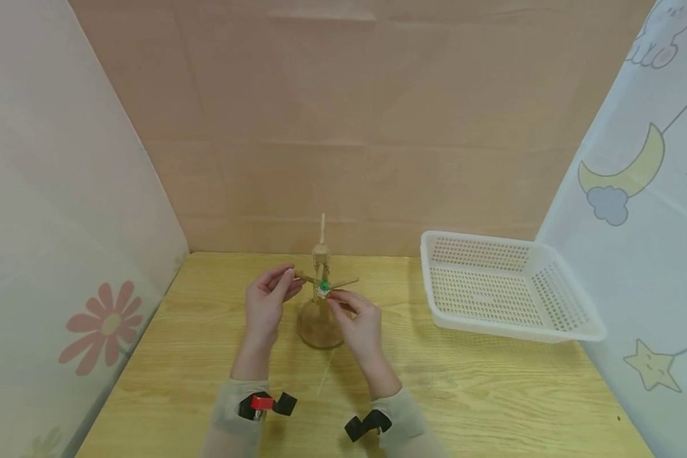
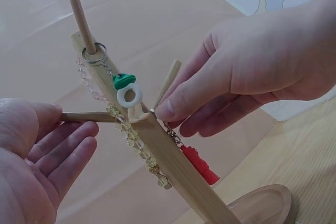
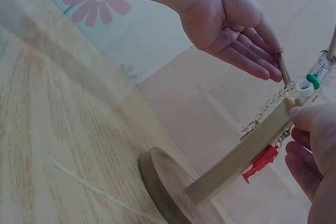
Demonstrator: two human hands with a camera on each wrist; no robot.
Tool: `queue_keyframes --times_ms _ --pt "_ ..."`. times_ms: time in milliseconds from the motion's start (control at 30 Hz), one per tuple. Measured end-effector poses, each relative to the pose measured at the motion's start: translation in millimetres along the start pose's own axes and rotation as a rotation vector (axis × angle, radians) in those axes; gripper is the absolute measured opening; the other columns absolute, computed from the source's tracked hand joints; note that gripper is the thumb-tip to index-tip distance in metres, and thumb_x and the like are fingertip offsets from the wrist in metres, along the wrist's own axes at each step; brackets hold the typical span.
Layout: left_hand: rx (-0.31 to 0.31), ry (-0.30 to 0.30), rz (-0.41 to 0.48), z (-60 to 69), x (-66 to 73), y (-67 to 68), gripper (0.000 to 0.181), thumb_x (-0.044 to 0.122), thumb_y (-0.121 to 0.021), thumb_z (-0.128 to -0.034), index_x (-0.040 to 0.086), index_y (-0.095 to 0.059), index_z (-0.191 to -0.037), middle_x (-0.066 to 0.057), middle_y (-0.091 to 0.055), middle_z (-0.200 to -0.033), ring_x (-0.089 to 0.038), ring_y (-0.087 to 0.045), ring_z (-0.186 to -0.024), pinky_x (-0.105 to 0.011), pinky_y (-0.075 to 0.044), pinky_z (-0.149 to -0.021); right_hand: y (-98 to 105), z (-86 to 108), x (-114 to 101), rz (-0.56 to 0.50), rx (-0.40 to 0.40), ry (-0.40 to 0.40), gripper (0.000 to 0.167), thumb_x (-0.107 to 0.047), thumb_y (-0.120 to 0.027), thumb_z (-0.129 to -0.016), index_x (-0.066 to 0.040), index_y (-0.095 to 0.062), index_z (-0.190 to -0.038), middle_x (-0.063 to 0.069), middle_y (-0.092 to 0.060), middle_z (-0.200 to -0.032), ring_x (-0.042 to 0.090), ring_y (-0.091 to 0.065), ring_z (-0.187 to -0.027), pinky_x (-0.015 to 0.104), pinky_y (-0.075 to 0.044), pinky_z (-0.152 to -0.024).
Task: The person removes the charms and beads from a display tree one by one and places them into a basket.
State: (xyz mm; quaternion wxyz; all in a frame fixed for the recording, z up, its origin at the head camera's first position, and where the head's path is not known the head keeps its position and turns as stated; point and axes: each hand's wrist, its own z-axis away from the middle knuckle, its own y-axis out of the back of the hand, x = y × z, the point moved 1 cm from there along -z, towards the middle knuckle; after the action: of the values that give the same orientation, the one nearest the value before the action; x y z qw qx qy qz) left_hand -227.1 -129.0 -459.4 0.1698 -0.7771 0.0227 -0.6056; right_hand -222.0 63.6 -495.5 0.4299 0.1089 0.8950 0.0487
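Note:
A wooden jewellery stand [image 2: 184,166] with a round base stands upright on the table. My left hand [image 1: 266,302] holds the tip of its left peg [image 2: 89,117] between thumb and fingers. My right hand [image 1: 362,321] pinches the top of a red keychain [image 2: 199,164] beside the post, near the right peg [image 2: 169,82]; the ring is mostly hidden by the fingers. A green-and-white figure keychain [image 2: 129,95] hangs by its ring from the top peg [image 2: 79,17]. Yellowish clear beads [image 2: 139,146] hang from the left peg, and pinkish beads [image 2: 88,80] hang higher up.
To the right, a white plastic basket [image 1: 429,280] stands on the wooden table [image 1: 464,388]. A thin pale strand [image 1: 324,375] lies in front of the stand's base. Behind is a brown cloth backdrop [image 1: 286,127], with printed white panels at both sides.

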Motion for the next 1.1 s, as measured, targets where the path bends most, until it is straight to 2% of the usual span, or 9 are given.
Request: queue_keyframes --times_ms 400,633,800,1100 --pt "-0.004 0.016 0.003 -0.4 1.2 0.0 0.025 0.011 -0.070 -0.1063 -0.008 -0.071 -0.124 -0.015 -0.078 -0.108 -0.026 -0.080 -0.096 -0.039 -0.066 -0.090 0.8 -1.8 -3.9 0.054 -0.016 0.006 0.009 -0.001 -0.082 -0.094 -0.001 -0.083 -0.104 0.008 -0.081 -0.105 0.025 -0.080 -0.089 0.030 -0.067 -0.079" --pt "0.026 0.032 0.020 2.0 0.7 0.9 0.028 0.006 -0.070 -0.1051 -0.013 -0.069 -0.125 -0.011 -0.080 -0.107 -0.019 -0.079 -0.098 -0.036 -0.065 -0.091 0.1 2.1 -5.2 0.081 -0.041 -0.032 0.008 -0.003 -0.081 -0.096 -0.002 -0.083 -0.104 0.006 -0.081 -0.105 0.022 -0.079 -0.090 0.029 -0.067 -0.080" --pt "0.033 0.056 0.036 2.6 -1.8 2.3 0.030 0.006 -0.071 -0.1047 -0.015 -0.067 -0.126 -0.008 -0.081 -0.104 -0.019 -0.079 -0.100 -0.036 -0.064 -0.093 -2.8 4.2 -2.5 0.067 -0.021 -0.042 0.007 -0.003 -0.083 -0.094 -0.002 -0.083 -0.102 0.006 -0.081 -0.103 0.022 -0.079 -0.089 0.028 -0.067 -0.079" --pt "0.033 0.035 0.035 -1.6 -2.5 1.8 0.032 0.007 -0.072 -0.1046 -0.015 -0.067 -0.127 -0.008 -0.081 -0.105 -0.019 -0.079 -0.100 -0.037 -0.064 -0.093 -7.6 0.2 3.5 0.074 0.035 0.023 0.006 -0.002 -0.084 -0.093 -0.003 -0.084 -0.098 0.005 -0.081 -0.101 0.023 -0.080 -0.086 0.027 -0.067 -0.076"
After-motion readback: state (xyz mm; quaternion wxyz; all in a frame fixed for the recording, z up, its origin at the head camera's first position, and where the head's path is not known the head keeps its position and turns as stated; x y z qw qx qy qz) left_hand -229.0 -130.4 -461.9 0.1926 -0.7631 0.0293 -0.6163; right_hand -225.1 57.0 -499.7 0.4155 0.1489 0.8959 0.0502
